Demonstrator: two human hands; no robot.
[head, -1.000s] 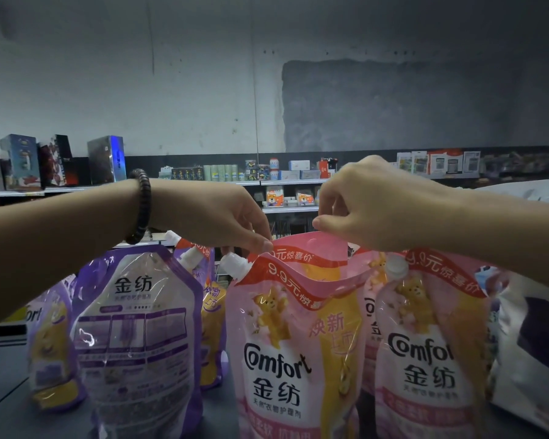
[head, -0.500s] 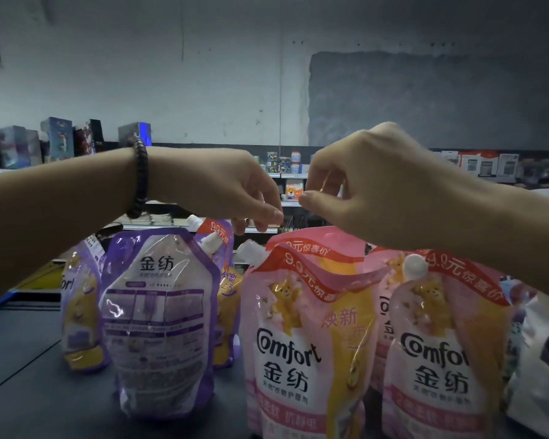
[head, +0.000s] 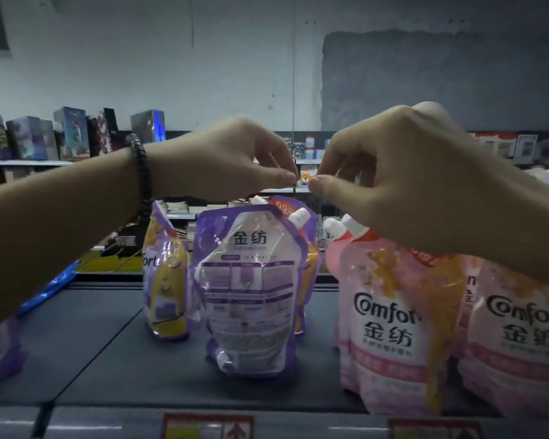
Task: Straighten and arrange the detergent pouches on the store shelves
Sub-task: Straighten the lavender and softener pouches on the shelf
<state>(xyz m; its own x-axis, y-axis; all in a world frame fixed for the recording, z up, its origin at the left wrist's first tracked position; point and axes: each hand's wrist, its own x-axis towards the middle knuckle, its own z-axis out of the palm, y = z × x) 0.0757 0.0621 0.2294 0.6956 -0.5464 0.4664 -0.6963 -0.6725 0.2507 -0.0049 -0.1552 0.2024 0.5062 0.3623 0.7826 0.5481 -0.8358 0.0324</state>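
My left hand (head: 229,160), with a dark bead bracelet on the wrist, and my right hand (head: 409,175) hover above the pouches with fingers pinched shut and thumbs almost touching. Neither holds anything. Below them a purple pouch (head: 251,289) stands upright with its printed back facing me. A second purple pouch (head: 167,274) to its left is turned sideways and leans. A third (head: 303,213) peeks out behind. On the right stand two pink Comfort pouches (head: 390,318) (head: 520,337), fronts facing me, partly under my right forearm.
The dark shelf board (head: 108,359) has bare room at the left front. Another purple pouch (head: 0,353) shows at the far left edge. Price labels (head: 208,426) sit on the shelf's front rail. Boxed goods (head: 73,134) line distant shelves across the aisle.
Both hands let go of the pink pouch's top edge and rose above it, thumbs drawing together. The view shifted left, bringing the purple pouches to the centre.
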